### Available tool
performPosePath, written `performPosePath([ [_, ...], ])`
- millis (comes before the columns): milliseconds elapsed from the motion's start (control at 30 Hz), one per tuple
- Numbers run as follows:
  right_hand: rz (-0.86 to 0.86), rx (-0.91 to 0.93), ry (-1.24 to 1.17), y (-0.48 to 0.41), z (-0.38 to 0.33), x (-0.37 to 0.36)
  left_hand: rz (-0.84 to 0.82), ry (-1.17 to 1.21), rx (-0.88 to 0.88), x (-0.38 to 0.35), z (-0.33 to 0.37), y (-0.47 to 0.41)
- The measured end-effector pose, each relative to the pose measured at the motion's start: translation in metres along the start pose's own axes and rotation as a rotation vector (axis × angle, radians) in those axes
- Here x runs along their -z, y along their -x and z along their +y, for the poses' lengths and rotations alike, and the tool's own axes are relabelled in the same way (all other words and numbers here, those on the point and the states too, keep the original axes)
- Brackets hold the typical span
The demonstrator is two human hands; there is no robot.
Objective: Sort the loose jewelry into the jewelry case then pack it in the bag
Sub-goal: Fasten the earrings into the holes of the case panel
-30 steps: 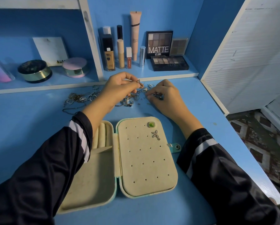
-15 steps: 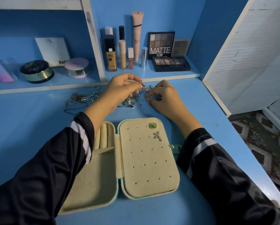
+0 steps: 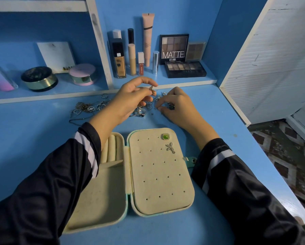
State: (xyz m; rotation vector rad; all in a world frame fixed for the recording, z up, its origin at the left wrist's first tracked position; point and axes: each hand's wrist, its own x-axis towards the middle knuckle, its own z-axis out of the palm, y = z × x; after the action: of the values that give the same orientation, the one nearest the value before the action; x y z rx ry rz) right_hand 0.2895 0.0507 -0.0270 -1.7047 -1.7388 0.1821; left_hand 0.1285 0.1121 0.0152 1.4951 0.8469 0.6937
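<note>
Open jewelry case (image 3: 158,183), apparently two earrings (image 3: 165,136)

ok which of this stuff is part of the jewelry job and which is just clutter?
Job: jewelry case, open; loose jewelry pile; gold piece pinched in the left hand; right hand at the pile; green stud and silver earring on the case's panel.
Clutter: foundation bottle, pink tube, MATTE palette, dark palette, black compact, pink compact on the shelf.

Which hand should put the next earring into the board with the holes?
Left, probably. The left hand pinches a small gold earring, lifted off the table, while the right hand is curled low over loose bits there. The board lies open close below both.
</note>
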Motion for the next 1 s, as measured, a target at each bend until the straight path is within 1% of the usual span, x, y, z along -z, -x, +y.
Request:
performPosePath([
  [200,-0.008,-0.011,-0.004,0.000,0.001,-0.001,0.027,-0.005,0.001,-0.001,-0.001,-0.001],
  [267,0.013,-0.010,-0.037,0.001,0.000,0.000,0.038,0.022,0.003,-0.001,-0.001,-0.001],
  [400,0.048,-0.075,-0.129,0.002,0.000,0.003,0.061,0.070,-0.005,-0.001,-0.001,-0.001],
  [567,0.073,-0.096,-0.200,0.004,-0.004,0.008,0.050,0.114,-0.009,-0.001,0.000,0.000],
  [667,0.092,-0.173,-0.323,0.005,-0.004,0.011,0.044,0.101,-0.015,-0.001,-0.001,0.000],
  [800,0.105,-0.267,-0.595,0.007,-0.007,0.019,0.030,0.062,-0.028,-0.001,-0.001,0.000],
  [900,0.118,-0.293,-0.754,0.011,-0.011,0.022,0.022,0.050,-0.041,0.000,-0.001,0.001],
  [1000,0.133,-0.300,-0.861,0.015,-0.014,0.024,-0.011,0.014,-0.068,0.001,-0.001,0.003],
])
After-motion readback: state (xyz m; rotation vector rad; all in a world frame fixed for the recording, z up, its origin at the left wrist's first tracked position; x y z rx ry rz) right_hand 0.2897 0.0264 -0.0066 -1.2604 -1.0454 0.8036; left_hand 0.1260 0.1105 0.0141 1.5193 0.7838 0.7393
